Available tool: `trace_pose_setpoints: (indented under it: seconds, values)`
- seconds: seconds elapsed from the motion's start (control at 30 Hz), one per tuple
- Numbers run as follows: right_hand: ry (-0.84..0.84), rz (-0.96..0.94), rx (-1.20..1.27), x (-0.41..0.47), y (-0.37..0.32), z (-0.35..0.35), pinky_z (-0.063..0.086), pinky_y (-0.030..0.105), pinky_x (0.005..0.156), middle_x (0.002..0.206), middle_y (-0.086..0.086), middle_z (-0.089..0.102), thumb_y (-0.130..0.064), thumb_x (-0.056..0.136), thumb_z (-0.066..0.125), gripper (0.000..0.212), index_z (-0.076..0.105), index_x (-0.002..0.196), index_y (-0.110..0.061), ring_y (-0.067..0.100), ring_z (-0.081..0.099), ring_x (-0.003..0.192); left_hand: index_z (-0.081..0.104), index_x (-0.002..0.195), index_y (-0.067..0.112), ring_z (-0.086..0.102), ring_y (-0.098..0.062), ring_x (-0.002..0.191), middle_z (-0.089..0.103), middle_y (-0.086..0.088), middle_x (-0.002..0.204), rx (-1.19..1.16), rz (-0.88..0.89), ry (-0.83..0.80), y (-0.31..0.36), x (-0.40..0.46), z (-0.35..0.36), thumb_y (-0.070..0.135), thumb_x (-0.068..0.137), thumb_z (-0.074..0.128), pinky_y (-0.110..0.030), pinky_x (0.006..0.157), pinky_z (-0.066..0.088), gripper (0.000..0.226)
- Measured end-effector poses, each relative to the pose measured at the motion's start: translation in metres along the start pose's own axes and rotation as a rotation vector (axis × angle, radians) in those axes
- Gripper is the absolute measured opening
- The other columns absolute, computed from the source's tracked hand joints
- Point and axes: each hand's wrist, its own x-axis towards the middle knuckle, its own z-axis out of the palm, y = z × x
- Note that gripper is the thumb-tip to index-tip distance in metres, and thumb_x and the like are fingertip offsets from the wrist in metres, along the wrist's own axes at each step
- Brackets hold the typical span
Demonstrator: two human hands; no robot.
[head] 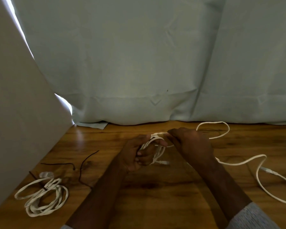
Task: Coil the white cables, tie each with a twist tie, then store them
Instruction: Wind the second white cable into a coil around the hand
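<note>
Glossy wood floor (pixel 155 187), looped white cable (pixel 157 146)

The two hands meet over the middle of the table (pixel 155 192). The left hand (pixel 135 154) holds a bunch of cable loops (pixel 157 146). The right hand (pixel 188 142) is just beside it, to the right, pinching the same cable. From there the loose cable (pixel 241 162) runs off to the right edge, with one loop toward the back edge. A tied coil (pixel 41 195) lies near the front left corner. Just behind it lies a small plug (pixel 45 174), I think. Two loose twist ties (pixel 86 164) lie between that coil and the hands. A curtain (pixel 139 63) hangs along the back edge. A wall (pixel 15 113) stands along the left edge.
</note>
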Motion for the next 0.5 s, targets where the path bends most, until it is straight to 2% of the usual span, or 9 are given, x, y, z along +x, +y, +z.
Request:
trace_pose_setpoints:
  seconds: [0.1,0.23,0.3,0.37,0.5]
  values:
    - [-0.041,-0.008,-0.014,-0.001,-0.003,-0.003,0.054,0.035,0.061,0.094,-0.003,0.075,-0.057,0.100,0.028,0.049,0.068,0.118,-0.036,0.024,0.070,0.078,0.062,0.120,-0.008,0.022,-0.006,0.036,0.027,0.004,0.049,-0.096,0.048,-0.036,0.001,0.000,0.001,0.031,0.097,0.055,-0.021,0.039,0.019,0.046]
    - [-0.152,0.046,-0.059,0.000,0.001,-0.010,0.043,0.028,0.063,0.102,-0.002,0.073,-0.046,0.102,0.047,0.036,0.053,0.137,-0.043,0.024,0.069,0.087,0.056,0.126,-0.010,0.032,-0.008,0.039,0.036,0.003,0.053,-0.210,0.155,-0.080,0.006,-0.003,-0.003,0.030,0.104,0.040,-0.023,0.042,0.025,0.048]
    - [-0.179,0.062,-0.061,0.001,0.002,-0.009,0.042,0.028,0.062,0.101,-0.001,0.071,-0.038,0.100,0.054,0.049,0.041,0.146,-0.045,0.023,0.067,0.086,0.052,0.128,-0.012,0.028,-0.008,0.038,0.037,0.001,0.054,-0.261,0.220,-0.063,0.008,-0.005,-0.004,0.029,0.106,0.037,-0.025,0.043,0.026,0.049]
    - [-0.172,0.081,-0.051,0.001,0.002,-0.007,0.049,0.032,0.062,0.100,-0.001,0.068,-0.036,0.102,0.049,0.055,0.028,0.152,-0.047,0.023,0.066,0.083,0.049,0.129,-0.014,0.021,-0.007,0.037,0.037,-0.001,0.055,-0.329,0.278,-0.060,0.009,-0.007,-0.006,0.028,0.107,0.033,-0.027,0.044,0.028,0.050]
    - [-0.275,0.058,-0.050,-0.002,-0.006,-0.005,0.051,0.033,0.066,0.108,-0.002,0.062,-0.037,0.094,0.064,0.087,0.002,0.154,-0.051,0.023,0.064,0.089,0.044,0.135,-0.015,0.033,-0.011,0.042,0.037,-0.001,0.056,-0.393,0.361,0.002,0.009,-0.009,-0.011,0.028,0.107,0.033,-0.027,0.046,0.029,0.052]
